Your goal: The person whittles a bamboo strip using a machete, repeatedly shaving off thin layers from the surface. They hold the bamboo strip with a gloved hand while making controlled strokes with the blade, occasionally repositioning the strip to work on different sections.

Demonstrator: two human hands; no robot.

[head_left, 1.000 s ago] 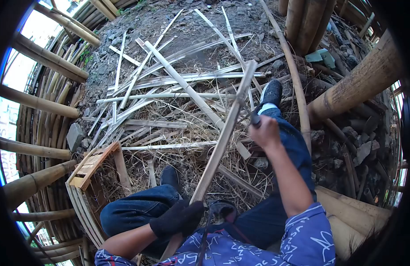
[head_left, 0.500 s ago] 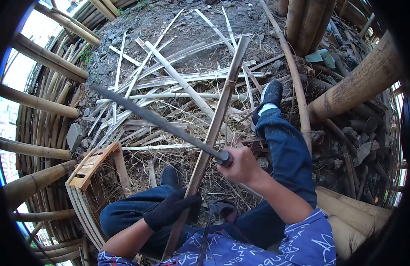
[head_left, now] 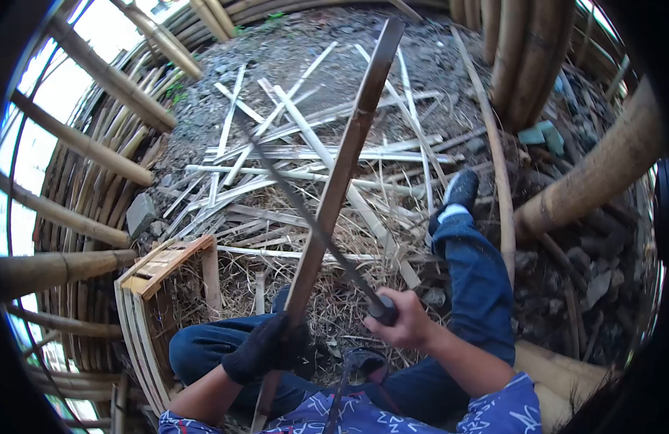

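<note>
My left hand (head_left: pixel 269 349), in a black glove, is closed around the lower part of a long split bamboo strip (head_left: pixel 343 170). The strip slants up and away from my lap, its brown face showing. My bare right hand (head_left: pixel 405 322) grips the handle of a machete (head_left: pixel 346 267), just right of the strip. Its long, dark blade points up and to the left and crosses the strip in this view. Beyond my hands, pale split bamboo strips (head_left: pixel 305 130) lie crisscrossed on the ground.
A small wooden stool-like frame (head_left: pixel 171 264) stands at my left, near my bent knee. Bamboo poles (head_left: pixel 88 145) line the left side. A thick bamboo post (head_left: pixel 587 177) leans at right above rubble (head_left: pixel 602 278). My outstretched leg (head_left: pixel 475 282) lies beside a long pole (head_left: pixel 497 166).
My right hand has moved down and slightly right with the machete, whose blade now points more steeply upward. The strip has turned to show more of its brown face. The head view has shifted.
</note>
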